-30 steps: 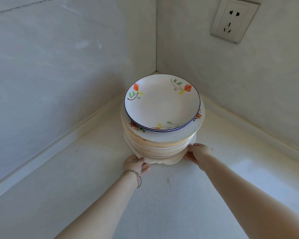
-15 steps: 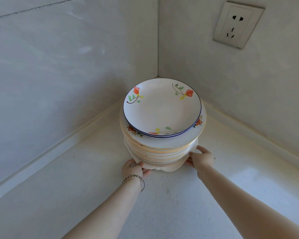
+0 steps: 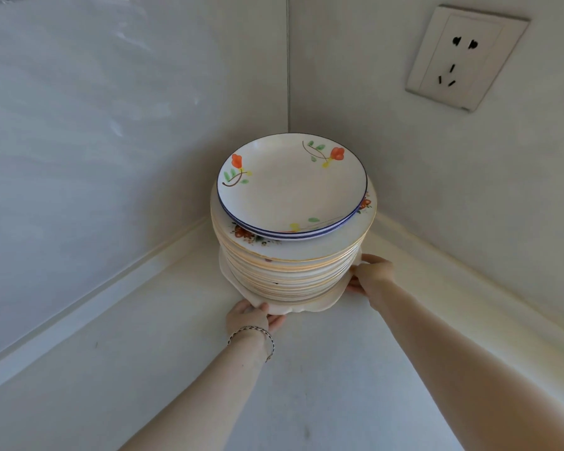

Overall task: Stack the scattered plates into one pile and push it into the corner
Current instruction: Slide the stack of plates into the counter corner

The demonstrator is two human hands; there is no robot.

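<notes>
A tall pile of plates (image 3: 290, 271) stands on the white counter, close to the corner where two walls meet. Its top plate (image 3: 290, 187) is white with a blue rim and orange flowers; below it lie several gold-rimmed plates, and a wider scalloped cream plate forms the base. My left hand (image 3: 251, 317) grips the base plate's near-left rim, a bracelet on its wrist. At the base plate's right rim my right hand (image 3: 370, 275) holds on. The far side of the pile is hidden.
The counter (image 3: 323, 369) runs toward me from the corner. A raised ledge (image 3: 111, 288) borders it along the left wall and another along the right wall. A wall socket (image 3: 466, 56) sits high on the right wall.
The pile has slid a little further toward the corner, with both hands staying on the base plate. My right hand has shifted further around the right rim.
</notes>
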